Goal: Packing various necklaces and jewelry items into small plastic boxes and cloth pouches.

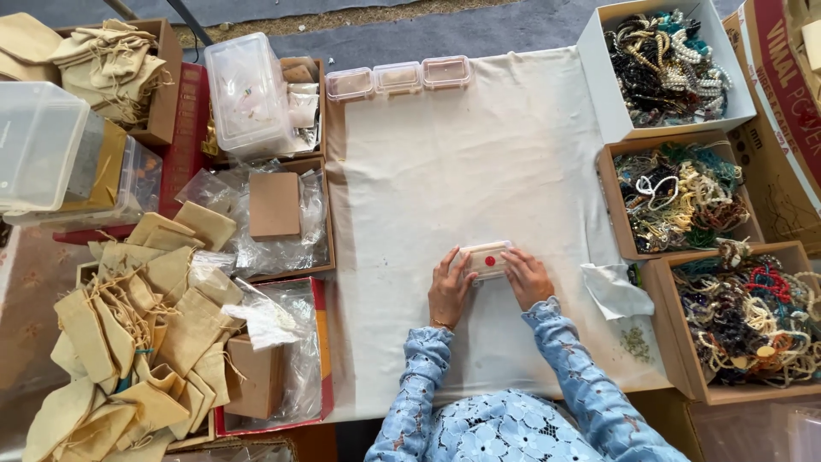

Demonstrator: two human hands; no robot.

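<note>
Your left hand (449, 291) and right hand (526, 278) both pinch a small clear plastic box (486, 259), rounded corners, red dot on top. It sits on the cream cloth (428, 171) toward its near edge, contents probably beige, hard to tell.

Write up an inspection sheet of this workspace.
Surface: cream cloth sheet over the table.
Job's things: small clear plastic box with a red dot, flat on the cloth.
Clutter: three small clear plastic boxes at the far edge; white crumpled cloth.
Grippers: left hand and right hand both on the box.
Cables: nothing seen.
Surroundings: cardboard boxes of bead necklaces on the right; tan drawstring pouches on the left.
</note>
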